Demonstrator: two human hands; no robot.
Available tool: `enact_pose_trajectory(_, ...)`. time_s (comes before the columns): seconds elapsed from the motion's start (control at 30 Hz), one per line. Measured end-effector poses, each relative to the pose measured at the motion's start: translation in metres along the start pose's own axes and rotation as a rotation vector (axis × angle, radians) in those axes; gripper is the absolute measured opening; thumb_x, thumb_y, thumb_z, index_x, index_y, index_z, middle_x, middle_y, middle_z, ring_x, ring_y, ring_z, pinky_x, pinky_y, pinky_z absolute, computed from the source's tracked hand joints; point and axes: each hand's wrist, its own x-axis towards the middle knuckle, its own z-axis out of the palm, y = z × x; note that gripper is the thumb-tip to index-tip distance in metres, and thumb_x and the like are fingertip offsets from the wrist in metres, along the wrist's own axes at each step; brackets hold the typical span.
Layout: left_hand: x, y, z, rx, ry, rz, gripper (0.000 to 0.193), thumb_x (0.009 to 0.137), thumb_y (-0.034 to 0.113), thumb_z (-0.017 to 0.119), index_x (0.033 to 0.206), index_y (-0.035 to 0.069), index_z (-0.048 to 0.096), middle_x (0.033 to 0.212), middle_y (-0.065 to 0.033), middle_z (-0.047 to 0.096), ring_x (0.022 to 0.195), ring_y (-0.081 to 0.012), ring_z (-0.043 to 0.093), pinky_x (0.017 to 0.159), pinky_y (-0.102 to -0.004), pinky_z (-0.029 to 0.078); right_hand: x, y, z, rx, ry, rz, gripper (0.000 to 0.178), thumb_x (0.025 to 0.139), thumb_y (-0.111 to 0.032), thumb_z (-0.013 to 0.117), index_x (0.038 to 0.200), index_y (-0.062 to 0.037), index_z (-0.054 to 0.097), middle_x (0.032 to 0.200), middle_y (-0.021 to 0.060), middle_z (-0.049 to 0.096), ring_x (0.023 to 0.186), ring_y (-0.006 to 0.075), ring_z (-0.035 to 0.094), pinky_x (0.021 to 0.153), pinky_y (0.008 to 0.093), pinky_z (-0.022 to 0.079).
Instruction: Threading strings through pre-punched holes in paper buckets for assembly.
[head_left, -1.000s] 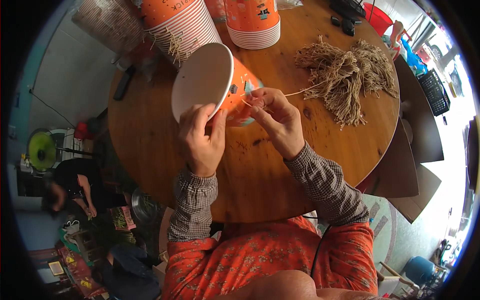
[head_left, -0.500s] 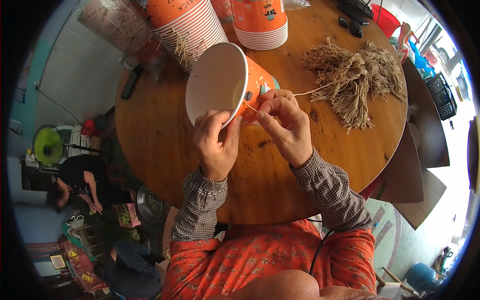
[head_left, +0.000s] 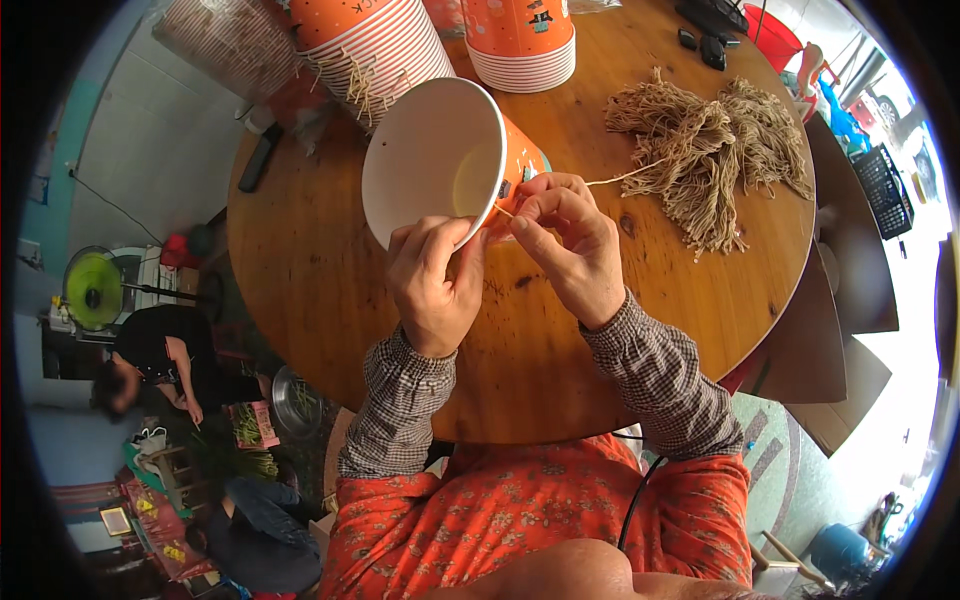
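A large orange paper bucket [head_left: 425, 165] with a white inside is tipped on its side, its mouth facing left. My left hand [head_left: 436, 285] is closed on the near edge of its rim, thumb outside and fingers partly hidden. Against the bucket's printed outer wall, my right hand [head_left: 570, 250] pinches a thin beige cord [head_left: 622, 178]. The short end of that cord points at the wall just beside the rim; whether it enters a hole I cannot tell. Its other end runs right to a tangled heap of beige cords [head_left: 700, 150]. A small dark hole shows in the bucket's far wall.
Stacked orange buckets [head_left: 375, 55] lean at the back left, with cord ends sticking out. Another stack [head_left: 520, 50] stands behind my hands. A dark handset [head_left: 261, 158] lies at the round wooden table's [head_left: 330, 300] left edge. Two people sit lower left near a green fan [head_left: 93, 288].
The bucket has turned slightly, its mouth shifting left and up with my left hand. My right hand keeps its pinch, and the cord's end is now closer to the rim.
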Motion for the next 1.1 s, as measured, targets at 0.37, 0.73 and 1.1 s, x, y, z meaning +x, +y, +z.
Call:
enact_pose_trajectory(0.37,0.003,0.012,-0.006,0.137,-0.155,0.103,0.019,0.078,0.000,0.070,0.095,0.005,0.063,0.086,-0.0064,0.065,0.078,-0.0250,0.062,0.074,-0.0353,0.045,0.001,0.004,-0.003,0.005,-0.012,0.108,0.010,0.085,-0.007,0.068,0.087,0.0010,0.062,0.097,0.0077,0.056,0.080,0.0127,0.062,0.071,0.0256,0.054)
enact_pose_trajectory(0.73,0.024,0.015,-0.012,0.043,-0.237,0.055,0.024,0.088,0.007,0.061,0.112,0.005,0.062,0.083,-0.0086,0.067,0.074,-0.0229,0.065,0.074,-0.0345,0.045,-0.001,0.008,-0.004,-0.047,-0.003,0.082,0.013,0.085,-0.006,0.068,0.091,0.0020,0.060,0.091,0.0065,0.057,0.078,0.0128,0.061,0.068,0.0250,0.052)
enact_pose_trajectory(1.1,0.068,-0.006,-0.012,-0.193,-0.766,-0.131,0.015,0.086,0.002,0.060,0.100,-0.003,0.066,0.091,-0.0161,0.069,0.081,-0.0230,0.068,0.071,-0.0311,0.051,-0.001,0.006,-0.010,-0.134,-0.058,0.090,0.012,0.085,-0.006,0.068,0.090,0.0012,0.059,0.085,0.0042,0.054,0.072,0.0101,0.056,0.065,0.0244,0.050)
